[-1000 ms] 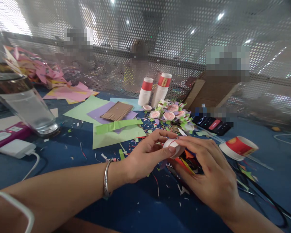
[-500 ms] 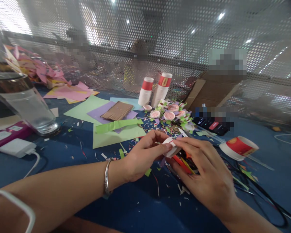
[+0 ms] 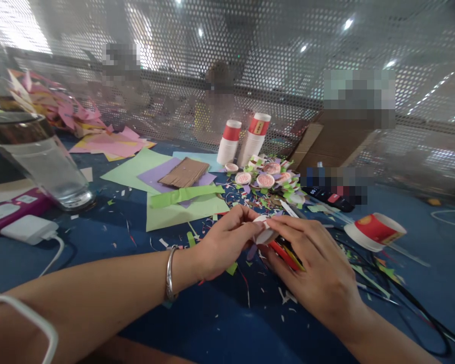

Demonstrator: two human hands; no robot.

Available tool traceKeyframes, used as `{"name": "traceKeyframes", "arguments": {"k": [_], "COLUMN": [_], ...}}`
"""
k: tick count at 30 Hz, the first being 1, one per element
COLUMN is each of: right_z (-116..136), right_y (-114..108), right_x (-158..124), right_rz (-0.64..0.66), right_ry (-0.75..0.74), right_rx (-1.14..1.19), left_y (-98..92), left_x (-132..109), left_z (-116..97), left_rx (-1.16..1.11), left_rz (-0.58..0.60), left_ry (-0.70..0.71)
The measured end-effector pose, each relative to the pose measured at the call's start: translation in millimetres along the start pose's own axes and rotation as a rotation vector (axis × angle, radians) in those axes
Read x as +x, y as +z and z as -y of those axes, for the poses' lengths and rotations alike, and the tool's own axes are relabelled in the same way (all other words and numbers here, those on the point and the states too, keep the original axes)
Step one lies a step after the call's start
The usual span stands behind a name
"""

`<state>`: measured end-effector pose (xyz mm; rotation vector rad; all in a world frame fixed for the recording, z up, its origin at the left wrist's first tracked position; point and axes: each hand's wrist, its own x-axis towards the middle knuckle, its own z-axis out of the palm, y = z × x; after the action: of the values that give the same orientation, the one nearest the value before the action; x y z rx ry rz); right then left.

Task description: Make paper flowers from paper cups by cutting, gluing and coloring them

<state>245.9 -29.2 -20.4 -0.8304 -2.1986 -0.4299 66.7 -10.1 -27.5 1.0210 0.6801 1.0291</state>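
My left hand [image 3: 227,242] pinches a small white paper cup base [image 3: 263,231] between thumb and fingers. From the other side, the fingertips of my right hand [image 3: 318,263] press on the same piece, with the thumb held lower and apart. Red, yellow and black objects [image 3: 288,253] show between the right thumb and fingers; whether they lie on the table or touch the hand I cannot tell. Just beyond my hands is a heap of round cup bases [image 3: 265,180] edged with green and purple paper strips.
Two stacks of paper cups [image 3: 256,136] stand behind the heap. A cut red-and-white cup [image 3: 379,230] lies right, near black cables [image 3: 409,298]. Coloured paper sheets [image 3: 174,215] and cardboard [image 3: 184,172] lie left of centre. A glass bottle [image 3: 56,172] and charger [image 3: 30,230] are far left.
The white cup base has shifted and turned slightly between my fingers. My right hand has moved a little to the left. Both hands keep their hold.
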Motion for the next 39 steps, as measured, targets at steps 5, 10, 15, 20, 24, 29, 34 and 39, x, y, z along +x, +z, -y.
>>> {"name": "traceKeyframes", "arguments": {"k": [5,10,15,20,24,29,34,39], "right_z": [-1,-2,-2,1,1,1,1,1], "right_y": [0,-1,-4,-8,-9,-10,-10,-10], "right_x": [-5,-7,-7,-7,-4,-3,-4,-3], "right_rz": [-0.004,-0.022,-0.036,-0.061,-0.036,-0.039,-0.024,-0.021], "right_ry": [0.002,0.001,-0.014,-0.034,-0.049,-0.059,-0.050,-0.063], "right_rx": [0.016,0.003,-0.033,-0.047,-0.053,-0.039,-0.021,-0.021], "left_y": [-5.0,-7.1,-5.5,-5.1,-4.7,-4.6,-5.1,-5.6], "left_x": [0,0,0,0,0,0,2,1], "left_z": [3,1,-1,-4,-5,-3,0,1], "left_rx": [0.203,0.301,0.249,0.201,0.156,0.166,0.182,0.196], "left_rz": [-0.026,0.027,0.054,0.073,0.073,0.073,0.073,0.061], "left_ry": [0.081,0.095,0.030,0.008,-0.017,-0.009,0.003,0.004]}}
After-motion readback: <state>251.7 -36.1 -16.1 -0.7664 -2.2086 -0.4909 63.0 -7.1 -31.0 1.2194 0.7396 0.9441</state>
